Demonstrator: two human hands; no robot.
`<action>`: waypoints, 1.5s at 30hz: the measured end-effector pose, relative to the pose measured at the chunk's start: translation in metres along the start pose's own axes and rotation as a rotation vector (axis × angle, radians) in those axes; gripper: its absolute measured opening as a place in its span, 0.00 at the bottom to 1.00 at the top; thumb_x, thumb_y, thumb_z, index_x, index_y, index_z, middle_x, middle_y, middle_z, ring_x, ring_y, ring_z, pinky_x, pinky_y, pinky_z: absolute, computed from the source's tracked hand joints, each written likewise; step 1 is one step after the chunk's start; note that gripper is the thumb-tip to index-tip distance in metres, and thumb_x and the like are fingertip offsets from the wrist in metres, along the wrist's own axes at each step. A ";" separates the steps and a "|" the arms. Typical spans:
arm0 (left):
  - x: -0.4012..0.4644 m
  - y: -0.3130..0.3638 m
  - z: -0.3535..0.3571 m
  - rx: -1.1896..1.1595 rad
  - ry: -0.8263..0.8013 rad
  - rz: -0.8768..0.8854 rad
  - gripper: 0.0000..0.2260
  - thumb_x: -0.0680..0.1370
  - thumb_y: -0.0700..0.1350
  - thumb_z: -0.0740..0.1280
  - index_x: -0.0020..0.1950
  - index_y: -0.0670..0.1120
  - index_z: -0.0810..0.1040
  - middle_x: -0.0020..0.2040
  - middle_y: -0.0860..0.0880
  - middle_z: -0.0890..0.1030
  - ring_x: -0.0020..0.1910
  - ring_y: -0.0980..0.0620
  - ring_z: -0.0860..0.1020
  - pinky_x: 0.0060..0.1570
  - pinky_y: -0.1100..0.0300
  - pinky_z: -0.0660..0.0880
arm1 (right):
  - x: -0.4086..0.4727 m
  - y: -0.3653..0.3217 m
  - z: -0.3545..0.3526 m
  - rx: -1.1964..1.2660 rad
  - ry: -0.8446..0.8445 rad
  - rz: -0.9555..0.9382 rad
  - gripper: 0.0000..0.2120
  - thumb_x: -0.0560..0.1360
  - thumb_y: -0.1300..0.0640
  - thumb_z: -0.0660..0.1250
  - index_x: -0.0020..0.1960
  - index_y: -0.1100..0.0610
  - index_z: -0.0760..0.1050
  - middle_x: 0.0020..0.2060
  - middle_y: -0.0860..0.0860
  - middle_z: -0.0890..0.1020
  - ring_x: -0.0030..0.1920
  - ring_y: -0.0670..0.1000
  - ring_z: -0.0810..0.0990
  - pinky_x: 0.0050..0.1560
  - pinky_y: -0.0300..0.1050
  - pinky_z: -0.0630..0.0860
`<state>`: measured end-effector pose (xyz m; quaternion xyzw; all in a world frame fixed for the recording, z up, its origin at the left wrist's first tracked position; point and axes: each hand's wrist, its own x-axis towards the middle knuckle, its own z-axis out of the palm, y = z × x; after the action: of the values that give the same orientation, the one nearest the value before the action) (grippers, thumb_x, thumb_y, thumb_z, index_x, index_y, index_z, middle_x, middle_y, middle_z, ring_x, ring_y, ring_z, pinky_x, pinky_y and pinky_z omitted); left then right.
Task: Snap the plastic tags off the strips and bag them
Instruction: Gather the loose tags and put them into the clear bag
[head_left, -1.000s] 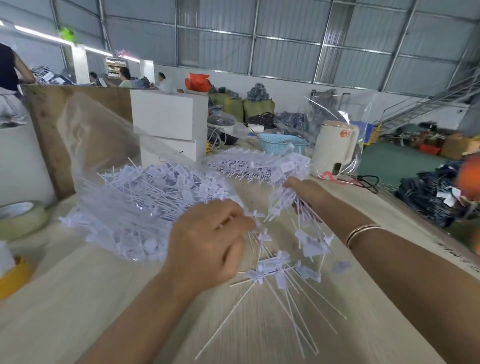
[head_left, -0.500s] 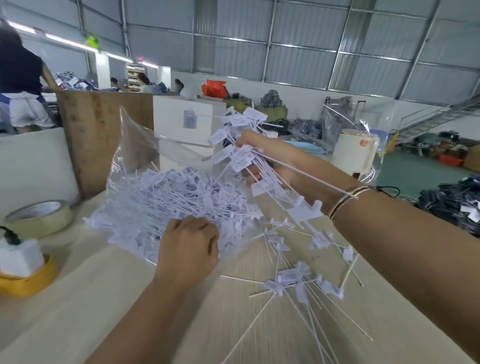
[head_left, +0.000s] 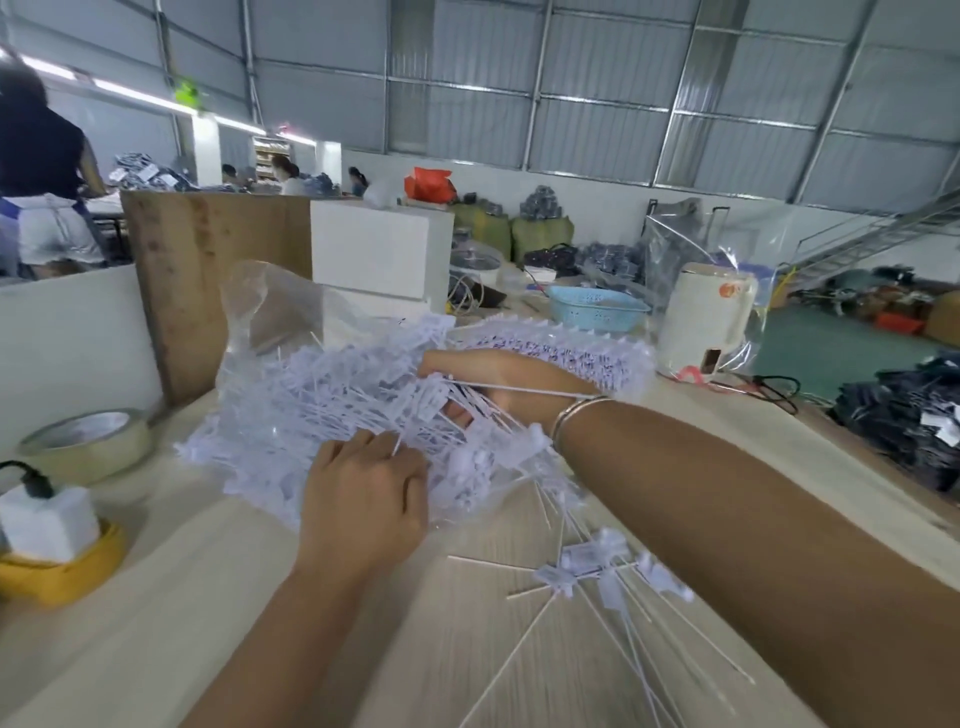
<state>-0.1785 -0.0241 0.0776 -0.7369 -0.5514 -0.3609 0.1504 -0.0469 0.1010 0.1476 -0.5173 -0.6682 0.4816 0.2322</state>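
At the centre of the frame, a person's two bare hands work at a clear plastic bag lying on a pale wooden desk, its mouth facing right and its body packed with white plastic tags. The right hand reaches in from the right edge, fingers curled round a bundle of tags whose thin stems fan out below the palm and across the wrist, at the bag's opening. A thin bracelet circles that wrist. The left hand, coming up from the lower centre, rests on the near edge of the bag with its fingers bent down onto the plastic; whether it pinches the film or only presses it cannot be told.

Just behind the right hand lies a row of tags still joined on their strips. In the lower right, a loose scatter of tags with long stems is spread across the desk under the right forearm.

At the left edge sit a roll of tape and, nearer the camera, a white block in a yellow holder. Behind the bag stand white boxes, a light blue basket and a cream-coloured appliance wrapped in clear film. In the upper left, a person in a dark top stands facing away, with other workers seated farther back in the hall.
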 end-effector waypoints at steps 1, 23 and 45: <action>-0.001 -0.002 -0.004 -0.006 -0.001 0.008 0.16 0.68 0.45 0.52 0.29 0.46 0.77 0.30 0.51 0.78 0.32 0.46 0.76 0.37 0.51 0.72 | 0.003 0.002 -0.003 0.036 0.048 0.009 0.09 0.72 0.48 0.67 0.35 0.51 0.77 0.31 0.48 0.80 0.28 0.45 0.78 0.26 0.35 0.73; 0.005 -0.041 -0.001 -0.540 0.438 -0.584 0.21 0.74 0.28 0.58 0.64 0.44 0.74 0.60 0.44 0.76 0.57 0.49 0.75 0.57 0.59 0.71 | 0.060 -0.027 0.077 0.096 0.604 0.082 0.24 0.81 0.53 0.55 0.71 0.66 0.57 0.69 0.61 0.66 0.67 0.60 0.68 0.63 0.50 0.66; 0.002 -0.008 -0.013 -0.343 0.463 -0.384 0.20 0.73 0.43 0.62 0.66 0.44 0.73 0.71 0.37 0.58 0.70 0.39 0.57 0.67 0.43 0.53 | -0.049 -0.003 -0.063 -0.699 0.469 -0.126 0.13 0.77 0.55 0.61 0.48 0.63 0.80 0.47 0.57 0.82 0.47 0.53 0.78 0.46 0.45 0.74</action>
<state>-0.1903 -0.0279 0.0865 -0.5329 -0.5626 -0.6277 0.0747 0.0199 0.0816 0.1866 -0.6185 -0.7508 0.0802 0.2175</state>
